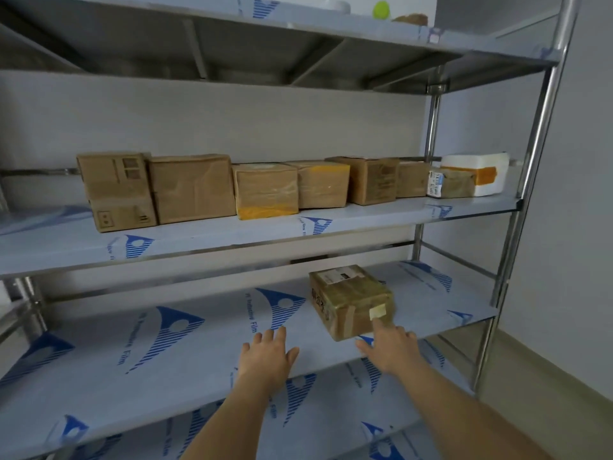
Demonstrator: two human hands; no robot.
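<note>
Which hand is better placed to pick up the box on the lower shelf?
Right. The right hand reaches the near face of the box, while the left hand is spread over the shelf, apart from the box.

A steel rack (pixel 530 134) is set against a grey wall (pixel 232 121), its shelves covered in pale protective film printed with blue logos. On the middle shelf (pixel 232 240) a row of brown cardboard boxes (pixel 192 189) is lined up along the back rail. Two of them, a box with a yellow band (pixel 265 190) and its neighbour (pixel 323 184), are wrapped in clear tape. At the right end a small labelled box (pixel 454 184) is placed in front of a white foam box (pixel 477 161) sealed with orange tape. A yellow-green ball (pixel 381 9) is seen on the top shelf.
</note>
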